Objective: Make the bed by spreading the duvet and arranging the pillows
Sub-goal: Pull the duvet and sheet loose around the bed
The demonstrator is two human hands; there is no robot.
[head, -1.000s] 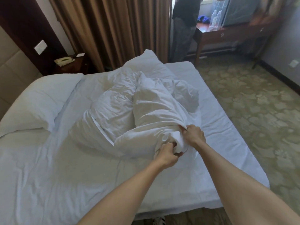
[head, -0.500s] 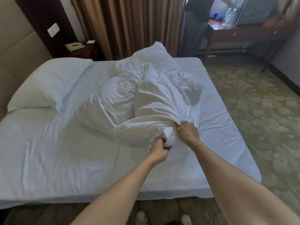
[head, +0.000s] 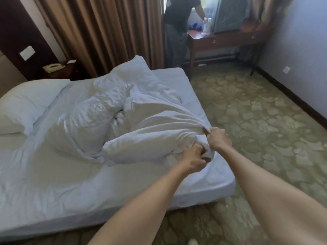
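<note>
A white duvet lies bunched in a heap across the middle of the bed. My left hand and my right hand are both clenched on one bunched end of it near the bed's right edge, and the cloth is stretched taut towards them. One white pillow lies flat at the head of the bed on the left. A second pillow rests at the far side, partly under the duvet.
A person in dark clothes stands at the far side by a wooden desk with bottles on it. Brown curtains hang behind the bed. A nightstand holds a phone. Patterned carpet spreads to the right.
Both hands have pulled the duvet end rightwards to the bed's right edge, stretching the cloth. My view has shifted right along the foot of the bed.
</note>
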